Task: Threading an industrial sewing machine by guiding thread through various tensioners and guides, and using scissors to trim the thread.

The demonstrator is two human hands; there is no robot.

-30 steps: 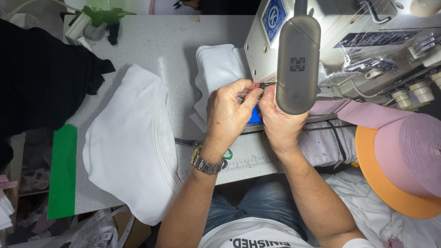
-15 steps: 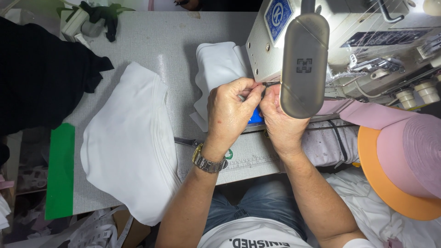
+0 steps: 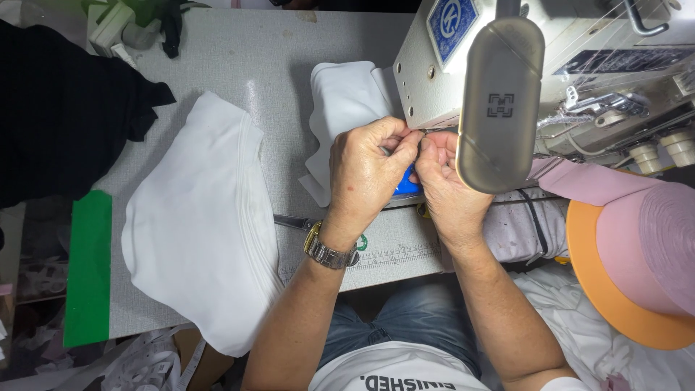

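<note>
Lying left on the grey table (image 3: 289, 65), the white fabric stack (image 3: 195, 232) is unmoved. Left hand (image 3: 369, 170) and right hand (image 3: 441, 181) stay pinched together on something unseen beside the sewing machine (image 3: 463, 65); only the camera shifted.

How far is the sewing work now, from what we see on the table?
Done, it seems: a stack of white fabric pieces lies folded on the table. In hand: left hand and right hand pinch something small at the sewing machine, likely thread. Left: the pink tape roll remains mostly full.
</note>
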